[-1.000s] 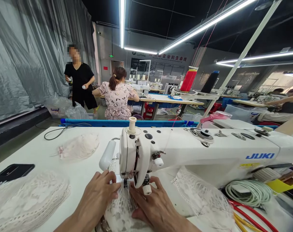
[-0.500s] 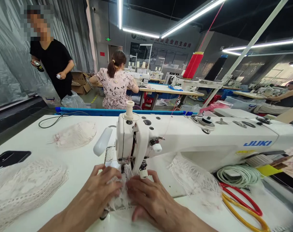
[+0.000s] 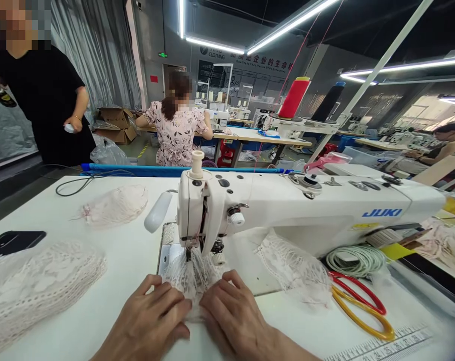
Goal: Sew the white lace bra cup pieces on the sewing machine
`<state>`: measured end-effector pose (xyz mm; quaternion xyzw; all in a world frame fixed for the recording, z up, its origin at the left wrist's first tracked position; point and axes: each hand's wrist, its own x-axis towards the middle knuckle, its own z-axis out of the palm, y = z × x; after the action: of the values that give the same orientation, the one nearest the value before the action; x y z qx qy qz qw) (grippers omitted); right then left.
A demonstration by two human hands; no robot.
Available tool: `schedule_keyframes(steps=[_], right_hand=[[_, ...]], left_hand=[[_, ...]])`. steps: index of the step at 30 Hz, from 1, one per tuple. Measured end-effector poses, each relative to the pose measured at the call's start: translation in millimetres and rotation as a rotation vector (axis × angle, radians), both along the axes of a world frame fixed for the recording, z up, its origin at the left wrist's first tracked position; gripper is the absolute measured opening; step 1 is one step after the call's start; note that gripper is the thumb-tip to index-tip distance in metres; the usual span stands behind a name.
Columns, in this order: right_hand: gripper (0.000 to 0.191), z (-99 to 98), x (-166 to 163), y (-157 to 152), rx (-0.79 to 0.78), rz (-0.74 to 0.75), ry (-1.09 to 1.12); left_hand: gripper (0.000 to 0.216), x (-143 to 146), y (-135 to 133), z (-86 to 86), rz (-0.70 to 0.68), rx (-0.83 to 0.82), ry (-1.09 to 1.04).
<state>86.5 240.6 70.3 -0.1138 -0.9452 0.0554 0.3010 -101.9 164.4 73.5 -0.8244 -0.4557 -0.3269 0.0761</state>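
White lace fabric (image 3: 192, 275) lies gathered beneath the needle area of a white sewing machine (image 3: 287, 203). On its left side, my left hand (image 3: 156, 311) has curled fingers closed on the near edge of the lace. My right hand (image 3: 237, 313) grips the same edge from the right, fingers bent and pressed together. Both hands rest low on the table, just in front of the metal plate (image 3: 166, 258). The fingertips are partly hidden, and so is the lace under them.
Stacked lace pieces (image 3: 43, 291), a lace piece (image 3: 115, 204) and a phone (image 3: 15, 243) lie left. Right are another lace piece (image 3: 293, 268), coiled cord (image 3: 355, 260), red and yellow loop handles (image 3: 363, 313) and a ruler (image 3: 396, 343). A person (image 3: 43, 100) stands beyond the table.
Both hands have moved back toward me, away from the needle, uncovering more of the gathered lace. The standing person has come closer and appears farther left. My view has shifted slightly.
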Motion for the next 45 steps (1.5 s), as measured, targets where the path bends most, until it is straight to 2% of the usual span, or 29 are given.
schedule_keyframes(steps=[4, 8, 14, 19, 25, 33, 45], right_hand=[[0.02, 1.2, -1, 2, -0.031, -0.05, 0.028], [0.021, -0.4, -2, 0, 0.009, -0.027, 0.017], [0.017, -0.3, 4, -2, 0.006, 0.032, -0.005], [0.025, 0.3, 8, -1, -0.014, 0.086, -0.017], [0.025, -0.2, 8, -2, 0.038, 0.165, -0.036], [0.018, 3.8, 6, -3, 0.087, 0.157, -0.023], [0.016, 8.8, 6, -4, 0.103, 0.165, -0.045]], left_hand=[[0.027, 3, 1, 5.6, 0.026, -0.046, -0.05], [0.033, 6, 0, 0.4, 0.064, -0.088, -0.105], [0.035, 8, -5, -5.9, 0.096, -0.025, 0.017], [0.038, 8, -10, -6.5, 0.084, 0.063, 0.069], [0.04, 11, -10, -4.4, 0.035, 0.141, 0.098], [0.038, 12, -14, 1.4, 0.056, 0.112, 0.19], [0.04, 16, -15, 1.7, 0.062, 0.169, 0.119]])
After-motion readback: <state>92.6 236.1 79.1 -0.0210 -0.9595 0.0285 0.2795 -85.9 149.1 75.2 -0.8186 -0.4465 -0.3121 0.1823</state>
